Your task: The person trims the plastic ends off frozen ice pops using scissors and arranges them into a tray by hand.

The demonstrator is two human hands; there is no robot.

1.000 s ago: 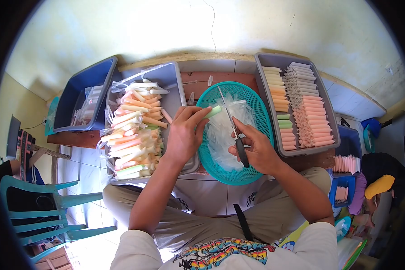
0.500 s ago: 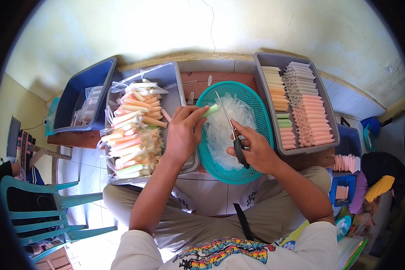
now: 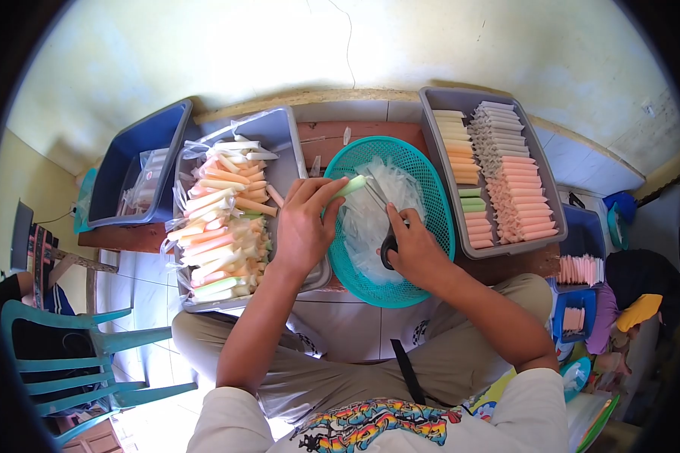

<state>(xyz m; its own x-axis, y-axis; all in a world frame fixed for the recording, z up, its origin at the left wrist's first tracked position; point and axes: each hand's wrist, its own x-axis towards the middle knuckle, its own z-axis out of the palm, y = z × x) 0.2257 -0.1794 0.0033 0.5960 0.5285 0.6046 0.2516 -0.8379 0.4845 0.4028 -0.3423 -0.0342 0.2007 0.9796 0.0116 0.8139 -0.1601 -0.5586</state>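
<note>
Two bare hands meet above a turquoise mesh basket (image 3: 449, 234) on the reddish tabletop (image 3: 326, 134). The left hand (image 3: 307, 219) pinches one pale green filled tube (image 3: 348, 186) between thumb and fingers, over the basket's left side, its free end pointing right and slightly far. The right hand (image 3: 417, 245) is closed around the black handle of a pair of scissors (image 3: 387, 251), whose blades point far and left, right at the tube's free end; whether they touch it I cannot tell. Clear plastic scraps (image 3: 385, 219) fill much of the basket.

Left of the basket, a grey tray (image 3: 289, 162) bears a loose heap of tubes (image 3: 217, 223) in cream, orange, pink and green, with plastic tails sticking out at its left edge. Farther left, a dark blue bin (image 3: 149, 136) contains some packaged items (image 3: 153, 170). On the right, a second grey tray (image 3: 517, 249) carries two neat columns: one runs from cream at the far end through orange and green to pink at the near end, the other from greyish white to pink. At the far right edge of the scene sits another person (image 3: 642, 279), close to blue containers of pink tubes (image 3: 579, 269).
</note>
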